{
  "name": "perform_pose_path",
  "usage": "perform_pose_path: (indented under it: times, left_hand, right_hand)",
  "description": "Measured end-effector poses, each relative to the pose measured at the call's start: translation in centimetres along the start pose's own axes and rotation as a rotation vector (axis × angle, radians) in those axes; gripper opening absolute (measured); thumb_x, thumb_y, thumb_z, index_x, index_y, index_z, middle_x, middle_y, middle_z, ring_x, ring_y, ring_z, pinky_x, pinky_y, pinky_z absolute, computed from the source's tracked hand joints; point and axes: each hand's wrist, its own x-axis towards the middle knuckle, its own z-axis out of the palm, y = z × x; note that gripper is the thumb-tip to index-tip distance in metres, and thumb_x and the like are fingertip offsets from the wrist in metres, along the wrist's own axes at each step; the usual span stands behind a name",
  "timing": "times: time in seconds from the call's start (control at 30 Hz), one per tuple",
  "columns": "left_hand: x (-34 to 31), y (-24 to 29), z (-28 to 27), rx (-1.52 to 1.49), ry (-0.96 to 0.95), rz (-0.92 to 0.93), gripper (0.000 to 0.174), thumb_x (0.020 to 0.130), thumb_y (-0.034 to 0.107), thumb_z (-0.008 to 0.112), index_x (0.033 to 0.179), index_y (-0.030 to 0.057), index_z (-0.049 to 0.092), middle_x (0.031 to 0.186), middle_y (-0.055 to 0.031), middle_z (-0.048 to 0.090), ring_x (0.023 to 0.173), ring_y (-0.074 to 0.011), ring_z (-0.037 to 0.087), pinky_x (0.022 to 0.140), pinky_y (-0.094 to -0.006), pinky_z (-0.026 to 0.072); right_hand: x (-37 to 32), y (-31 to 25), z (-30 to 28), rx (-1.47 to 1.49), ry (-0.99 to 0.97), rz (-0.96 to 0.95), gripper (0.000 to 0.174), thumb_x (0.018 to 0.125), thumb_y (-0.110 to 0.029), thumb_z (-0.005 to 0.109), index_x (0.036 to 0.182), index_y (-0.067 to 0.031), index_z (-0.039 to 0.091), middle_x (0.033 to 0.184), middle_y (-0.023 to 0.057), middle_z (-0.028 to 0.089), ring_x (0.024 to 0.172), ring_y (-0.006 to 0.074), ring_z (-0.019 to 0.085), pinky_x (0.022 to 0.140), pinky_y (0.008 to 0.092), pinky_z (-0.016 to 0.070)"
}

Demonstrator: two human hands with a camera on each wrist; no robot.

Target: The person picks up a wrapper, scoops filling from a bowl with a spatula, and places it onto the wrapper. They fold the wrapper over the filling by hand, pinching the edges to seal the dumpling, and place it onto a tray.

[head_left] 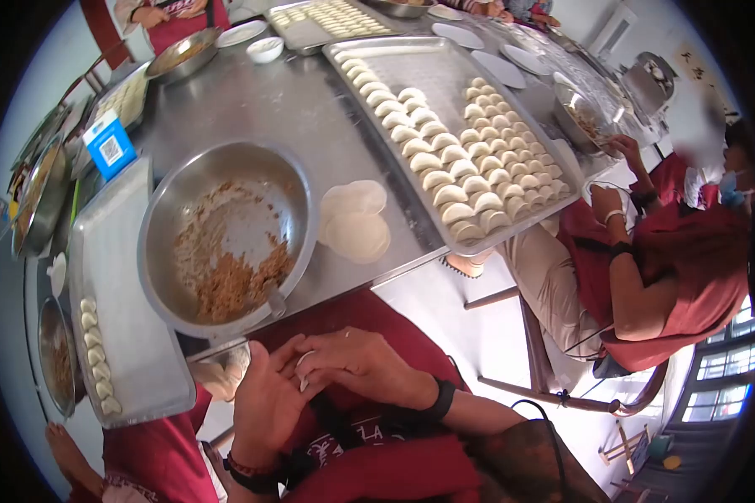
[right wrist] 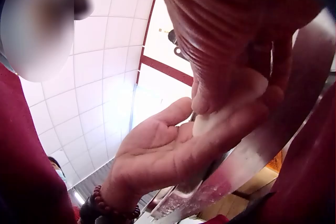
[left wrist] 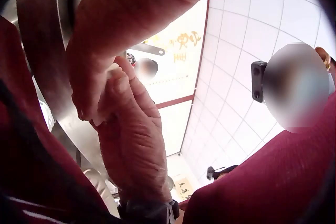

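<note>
Both hands meet in front of the apron in the head view, just below a steel bowl [head_left: 164, 293] of minced filling. My left hand [head_left: 264, 407] is palm up, thumb held apart. Along its fingers lies a pale dumpling [right wrist: 210, 121], seen in the right wrist view. My right hand [head_left: 361, 365] reaches over from the other side and pinches the dough edge between thumb and fingers. Only slivers of the dumpling show in the head view; the fingers hide the rest. Flat dough wrappers [head_left: 358, 237] lie overlapped on the steel table, right of the bowl.
A large tray [head_left: 394, 59] with rows of dumplings stands at the right. Another tray [head_left: 134, 251] at the left bears several dumplings along one side. A blue card stand [head_left: 109, 147] is behind it. A person in a red apron [head_left: 679, 285] sits at the right.
</note>
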Motion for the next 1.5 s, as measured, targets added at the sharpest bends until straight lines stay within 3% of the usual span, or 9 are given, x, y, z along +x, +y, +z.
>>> perform_pose_path:
  times: [0.3,0.4,0.5,0.67,0.77,0.87,1.1,1.27,1.5]
  left_hand:
    - [1.6,0.4,0.6,0.015,-0.058,-0.026,0.071,0.104,0.054,0.031,0.132,-0.0096,0.046,0.131,-0.0210,0.054,0.125,-0.0328,0.052,0.108,-0.0503,0.0419]
    - [1.9,0.9,1.9,0.020,-0.081,-0.039,0.065,0.105,0.050,0.036,0.131,-0.0080,0.049,0.129,-0.0201,0.055,0.124,-0.0337,0.052,0.107,-0.0533,0.0437]
    - [2.6,0.9,2.1,0.062,-0.114,-0.056,0.065,0.105,0.049,0.037,0.131,-0.0090,0.048,0.131,-0.0231,0.055,0.125,-0.0401,0.052,0.106,-0.0565,0.0434]
    - [4.8,0.1,0.2,0.143,-0.134,-0.099,0.067,0.104,0.052,0.037,0.129,-0.0077,0.052,0.133,-0.0260,0.055,0.124,-0.0529,0.050,0.106,-0.0608,0.0418]
    - [5.2,-0.1,-0.2,0.223,-0.112,-0.125,0.061,0.104,0.048,0.039,0.128,-0.0054,0.055,0.132,-0.0270,0.056,0.125,-0.0525,0.050,0.106,-0.0610,0.0407]
    - [5.9,0.0,-1.2,0.214,-0.112,-0.155,0.058,0.105,0.045,0.039,0.129,-0.0054,0.054,0.132,-0.0275,0.056,0.126,-0.0519,0.049,0.107,-0.0611,0.0396]
    - [6.7,0.0,-2.2,0.132,-0.061,-0.174,0.053,0.106,0.040,0.039,0.129,-0.0048,0.054,0.133,-0.0274,0.055,0.126,-0.0494,0.050,0.109,-0.0610,0.0383]
    - [7.5,-0.5,-2.6,0.134,0.042,-0.210,0.056,0.106,0.043,0.037,0.128,-0.0056,0.054,0.128,-0.0275,0.058,0.124,-0.0470,0.053,0.109,-0.0597,0.0397]
    - [8.1,-0.4,-4.5,0.098,0.112,-0.314,0.060,0.106,0.046,0.033,0.128,-0.0053,0.055,0.129,-0.0263,0.058,0.125,-0.0456,0.053,0.110,-0.0588,0.0401]
  right_hand:
    - [0.2,1.2,-0.7,0.121,0.050,0.007,0.013,0.084,-0.011,0.069,0.096,-0.0055,0.069,0.100,0.0089,0.070,0.083,0.0306,0.067,0.075,0.0363,0.0537]
    - [0.6,0.7,-1.9,0.389,0.037,0.140,0.011,0.087,-0.009,0.068,0.096,-0.0024,0.068,0.099,0.0105,0.070,0.084,0.0268,0.069,0.075,0.0338,0.0547]
    - [1.4,0.0,-4.8,0.326,-0.031,0.217,0.011,0.090,-0.003,0.065,0.100,-0.0016,0.068,0.107,0.0106,0.072,0.096,0.0192,0.070,0.090,0.0304,0.0546]
    - [3.2,0.4,-10.4,0.341,0.131,0.178,0.016,0.089,-0.002,0.070,0.104,-0.0046,0.073,0.109,0.0071,0.073,0.105,0.0130,0.067,0.093,0.0298,0.0540]
    - [5.3,-0.2,-15.3,0.139,0.220,0.068,0.011,0.093,-0.005,0.067,0.101,-0.0034,0.074,0.103,0.0041,0.073,0.094,0.0096,0.067,0.082,0.0258,0.0553]
    - [7.6,-0.9,-20.1,0.205,0.291,0.241,0.012,0.093,-0.005,0.066,0.102,-0.0036,0.075,0.098,0.0053,0.073,0.089,0.0095,0.067,0.077,0.0259,0.0567]
    - [11.6,5.2,-31.5,0.040,0.449,0.342,0.019,0.089,-0.013,0.074,0.104,-0.0019,0.075,0.095,0.0051,0.073,0.083,0.0111,0.066,0.069,0.0270,0.0583]
    - [14.2,8.6,-35.1,-0.196,0.453,0.505,0.019,0.088,-0.016,0.072,0.102,-0.0032,0.075,0.090,0.0018,0.072,0.081,0.0105,0.066,0.068,0.0259,0.0582]
    - [15.3,13.1,-36.9,-0.392,0.218,0.537,0.015,0.086,-0.014,0.070,0.097,-0.0057,0.076,0.087,0.0007,0.072,0.079,0.0082,0.064,0.064,0.0262,0.0535]
